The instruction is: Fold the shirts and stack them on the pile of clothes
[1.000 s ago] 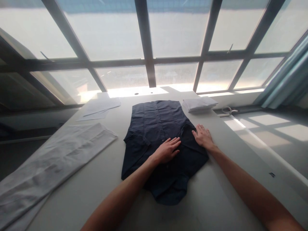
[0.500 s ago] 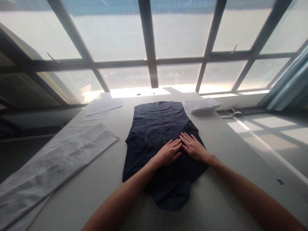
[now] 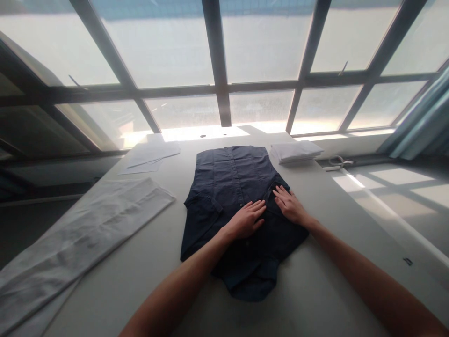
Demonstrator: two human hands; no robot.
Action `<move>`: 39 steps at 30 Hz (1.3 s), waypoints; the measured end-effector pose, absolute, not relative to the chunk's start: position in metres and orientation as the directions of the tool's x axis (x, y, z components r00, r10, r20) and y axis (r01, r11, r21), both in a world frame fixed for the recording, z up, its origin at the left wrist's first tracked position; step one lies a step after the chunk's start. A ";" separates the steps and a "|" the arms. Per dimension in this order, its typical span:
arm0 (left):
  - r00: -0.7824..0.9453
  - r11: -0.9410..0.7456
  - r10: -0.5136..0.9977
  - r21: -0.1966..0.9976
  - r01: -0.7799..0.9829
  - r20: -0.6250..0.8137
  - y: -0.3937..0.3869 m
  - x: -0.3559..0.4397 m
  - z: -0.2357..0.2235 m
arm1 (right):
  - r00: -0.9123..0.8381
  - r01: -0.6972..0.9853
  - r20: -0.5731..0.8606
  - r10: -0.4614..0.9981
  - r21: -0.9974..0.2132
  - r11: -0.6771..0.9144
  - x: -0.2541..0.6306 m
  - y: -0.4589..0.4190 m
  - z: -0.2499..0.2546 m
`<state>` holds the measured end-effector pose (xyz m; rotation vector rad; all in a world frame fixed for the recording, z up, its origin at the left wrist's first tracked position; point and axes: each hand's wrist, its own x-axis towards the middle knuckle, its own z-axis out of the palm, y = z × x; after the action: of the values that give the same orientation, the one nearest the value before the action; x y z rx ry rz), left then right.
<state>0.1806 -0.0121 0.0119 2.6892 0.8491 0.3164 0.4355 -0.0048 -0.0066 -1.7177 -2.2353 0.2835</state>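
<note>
Window panes (image 3: 263, 47) backlight a white table (image 3: 147, 271), glare strongest at the far edge. Dark garment (image 3: 220, 173) lies spread on the tabletop in front of me, front placket roughly central, narrower folded end nearest my viewpoint. Left hand (image 3: 245, 219): palm down on the cloth near a small button (image 3: 241, 205), fingers extended. Right hand (image 3: 289, 206): also palm down, on the garment's right part by its edge. Hands near each other but apart; neither is clamped on anything. To the left, pale fabric (image 3: 87, 229) lies lengthwise, with paper-like sheets (image 3: 150, 157) beyond it; a folded white stack (image 3: 296, 152) sits beyond the garment, toward the right. Step in hand, my judgement: flattening and squaring the cloth, the left palm probably serving as anchor while the right tends the creased side. Next move, as I read it, calls for light, outward pressure from the right palm, with the left kept planted so that the placket does not skew. Risk: too much drag could bunch the layers. Cloth under both palms is hidden; creasing there, cannot tell.
</note>
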 end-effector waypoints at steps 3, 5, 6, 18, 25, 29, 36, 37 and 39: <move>0.799 -0.779 0.589 0.347 0.522 0.121 -0.012 0.181 0.012 | -0.242 0.900 0.131 0.961 -0.340 0.273 0.438 -0.004 -0.007; 0.798 -0.778 0.591 0.347 0.524 0.120 -0.012 0.181 0.013 | -0.251 0.915 0.140 0.958 -0.288 0.282 0.438 -0.006 -0.005; 0.797 -0.776 0.592 0.348 0.525 0.117 -0.013 0.181 0.013 | -0.259 0.921 0.148 0.954 -0.261 0.291 0.436 -0.009 -0.004; 0.795 -0.765 0.595 0.387 0.515 0.118 -0.014 0.182 0.016 | -0.510 0.810 0.130 0.850 -0.259 0.526 0.411 -0.030 0.006; 0.791 -0.762 0.603 0.370 0.532 0.104 -0.014 0.182 0.017 | -0.408 0.879 0.104 0.907 -0.222 0.421 0.414 -0.023 -0.001; 0.789 -0.756 0.607 0.371 0.539 0.092 -0.014 0.183 0.019 | -0.337 0.912 0.097 0.937 -0.214 0.350 0.413 -0.023 -0.002; 0.787 -0.753 0.609 0.381 0.536 0.099 -0.014 0.182 0.020 | -0.364 0.903 0.093 0.927 -0.208 0.376 0.413 -0.026 0.001; 0.784 -0.751 0.613 0.383 0.538 0.101 -0.014 0.183 0.019 | -0.371 0.901 0.089 0.924 -0.205 0.381 0.411 -0.029 0.002; 0.779 -0.748 0.618 0.384 0.541 0.108 -0.013 0.183 0.018 | -0.373 0.902 0.081 0.924 -0.202 0.382 0.406 -0.036 0.001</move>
<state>0.1827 -0.0134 0.0176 2.6391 0.8877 0.3261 0.4062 -0.0358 0.0012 -1.6425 -2.4566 0.1834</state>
